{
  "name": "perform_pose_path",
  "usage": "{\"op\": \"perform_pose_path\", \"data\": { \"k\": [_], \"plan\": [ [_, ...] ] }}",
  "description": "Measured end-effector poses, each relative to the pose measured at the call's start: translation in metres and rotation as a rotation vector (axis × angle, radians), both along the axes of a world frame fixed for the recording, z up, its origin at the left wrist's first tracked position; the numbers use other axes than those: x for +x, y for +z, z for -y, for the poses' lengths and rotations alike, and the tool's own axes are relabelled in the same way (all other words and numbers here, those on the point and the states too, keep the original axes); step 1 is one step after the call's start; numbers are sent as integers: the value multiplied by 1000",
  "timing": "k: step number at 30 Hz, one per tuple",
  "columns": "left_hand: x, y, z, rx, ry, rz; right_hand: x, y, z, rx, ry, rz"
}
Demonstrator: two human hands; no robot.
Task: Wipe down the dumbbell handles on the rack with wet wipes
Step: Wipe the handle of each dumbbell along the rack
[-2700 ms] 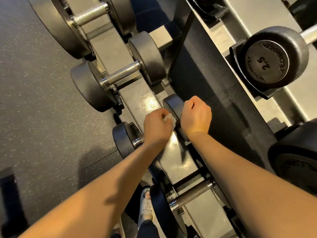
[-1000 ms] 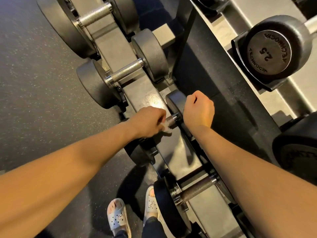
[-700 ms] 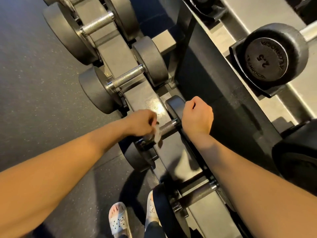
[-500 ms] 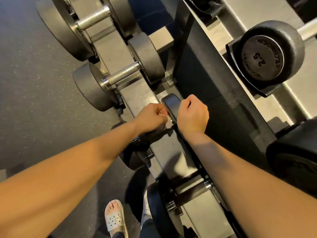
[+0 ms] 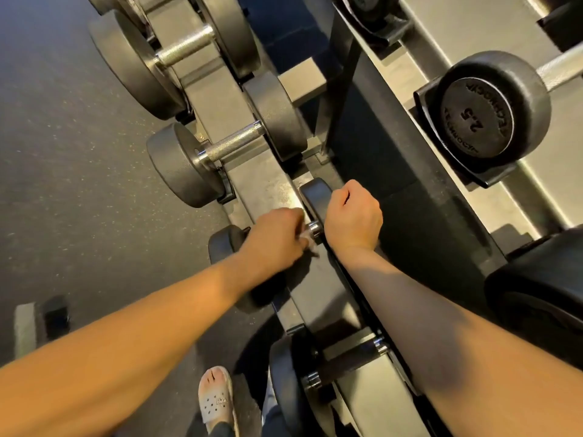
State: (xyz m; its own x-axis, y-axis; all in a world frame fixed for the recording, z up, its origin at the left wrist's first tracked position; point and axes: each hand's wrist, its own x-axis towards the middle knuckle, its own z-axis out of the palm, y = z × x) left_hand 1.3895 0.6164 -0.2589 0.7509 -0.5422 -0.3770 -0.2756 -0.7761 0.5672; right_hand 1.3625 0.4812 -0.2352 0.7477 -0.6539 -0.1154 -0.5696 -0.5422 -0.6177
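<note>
A small dumbbell lies across the grey rack rail, its black far head and near head showing on either side of my hands. My left hand grips the chrome handle through a white wet wipe, a corner of which hangs below my fingers. My right hand is curled in a fist at the far head's right side; I cannot see whether it holds anything.
More dumbbells rest on the same rail: a larger one above my hands, another beyond, one below. A 2.5 dumbbell sits on the upper shelf at right. Speckled dark floor lies left; my sandalled foot stands below.
My left hand slid the wipe back and forth along the handle, out to the near end and back toward the far head. My right fist stayed at the far head.
</note>
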Motion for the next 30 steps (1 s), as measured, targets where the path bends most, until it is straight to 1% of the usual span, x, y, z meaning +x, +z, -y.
{"op": "perform_pose_path", "data": {
  "k": [1, 2, 3, 7, 9, 11, 12, 13, 14, 15, 19, 21, 23, 25, 27, 30],
  "plan": [
    [-9, -4, 6, -57, -10, 89, 0, 1, 0, -3, 1, 1],
    [-18, -9, 10, -62, -45, 176, 0, 1, 0, -3, 2, 6],
    [-24, -14, 12, -27, -88, 243, 0, 1, 0, -1, 3, 12],
    [-34, -18, -2, 290, -188, 401, -1, -1, 2, 19, 20, 15],
    [-40, -11, -11, 508, -290, 398, -1, -2, 3, 25, 23, 19],
    [-42, -1, -16, 652, -393, 352, -1, -3, 4, 24, 24, 13],
    [-38, 4, -17, 662, -409, 352, -1, -3, 4, 21, 25, 8],
    [-32, 8, -18, 630, -394, 363, -1, -3, 4, 18, 26, 6],
    [-23, 9, -17, 558, -341, 363, 0, -4, 4, 19, 23, 7],
    [-13, 12, -14, 450, -245, 319, 0, -4, 4, 21, 19, 6],
    [13, 8, 15, -104, 249, -32, 1, -4, 4, 11, 10, 5],
    [18, -4, 23, -229, 397, -198, 1, -5, 4, 3, 17, 8],
    [21, -16, 19, -231, 396, -339, 0, -6, 4, -3, 27, 19],
    [27, -23, 7, -155, 283, -368, 0, -7, 4, -7, 34, 23],
    [35, -26, -7, -10, 111, -330, -1, -7, 4, -8, 36, 24],
    [42, -17, -21, 327, -216, -200, -1, -8, 5, 0, 33, 20]
  ]
}}
